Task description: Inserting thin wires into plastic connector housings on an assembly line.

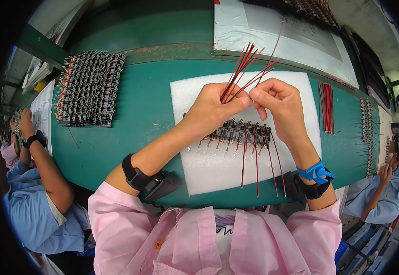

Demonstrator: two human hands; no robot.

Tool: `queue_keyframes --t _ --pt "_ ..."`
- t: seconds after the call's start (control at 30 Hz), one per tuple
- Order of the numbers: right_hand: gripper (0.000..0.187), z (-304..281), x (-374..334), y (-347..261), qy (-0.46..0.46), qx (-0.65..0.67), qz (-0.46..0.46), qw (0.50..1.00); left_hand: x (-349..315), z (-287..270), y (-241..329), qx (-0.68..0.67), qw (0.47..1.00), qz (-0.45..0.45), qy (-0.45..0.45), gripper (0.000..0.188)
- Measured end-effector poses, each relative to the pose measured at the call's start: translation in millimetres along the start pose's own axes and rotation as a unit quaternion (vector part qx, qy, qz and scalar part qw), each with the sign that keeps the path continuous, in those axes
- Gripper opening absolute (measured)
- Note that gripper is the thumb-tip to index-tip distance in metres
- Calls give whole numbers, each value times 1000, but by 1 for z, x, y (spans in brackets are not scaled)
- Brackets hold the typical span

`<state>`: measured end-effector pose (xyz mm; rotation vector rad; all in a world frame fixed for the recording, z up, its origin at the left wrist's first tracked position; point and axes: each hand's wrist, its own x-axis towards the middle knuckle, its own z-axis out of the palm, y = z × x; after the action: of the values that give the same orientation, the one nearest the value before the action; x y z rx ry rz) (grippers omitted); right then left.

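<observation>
In my left hand (pixel 215 107) is a bundle of thin red and black wires (pixel 244 66), their upper ends fanning out beyond the fingers. My right hand (pixel 277 98) meets it at the fingertips, thumb and finger pinched on a wire (pixel 273 52) that rises apart from the others. Below both hands a row of small circuit boards (pixel 236 133) lies on a white foam sheet (pixel 218 176). Several red and black wires (pixel 257 172) hang from the row's right part toward me, and small clear parts stick out along its near edge. My left forearm covers the row's left end.
Stacked circuit boards (pixel 87 89) stand on the green table (pixel 149 82) at the left. More red wires (pixel 326 107) lie right of the foam, with another board strip (pixel 368 133) beyond. A white box (pixel 291 46) sits at the back. Co-workers (pixel 43 201) sit on both sides.
</observation>
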<state>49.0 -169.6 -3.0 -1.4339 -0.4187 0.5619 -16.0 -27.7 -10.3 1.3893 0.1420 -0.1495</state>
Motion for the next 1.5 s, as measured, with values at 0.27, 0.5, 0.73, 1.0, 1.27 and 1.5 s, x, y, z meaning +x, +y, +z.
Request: queue_keyframes --t 0.27,0.5,0.73,1.0,1.27,1.5 --pt "12 -2 -2 2 0 -17 -3 1000 3 -1 -13 134 982 126 38 16" --pt "11 2 -6 -1 -9 -36 39 999 -5 -3 -7 231 959 160 41 14" --pt "9 2 -6 3 -15 -97 29 995 -9 -6 -1 302 941 150 24 12" --pt "7 5 -7 5 -7 -160 4 987 -4 -12 -11 264 951 159 31 13" --pt "6 -3 -1 24 -76 -309 -39 947 1 -19 -4 191 964 136 128 22" --pt "9 1 -5 26 -84 -322 -49 942 1 -18 -4 193 960 158 128 24"
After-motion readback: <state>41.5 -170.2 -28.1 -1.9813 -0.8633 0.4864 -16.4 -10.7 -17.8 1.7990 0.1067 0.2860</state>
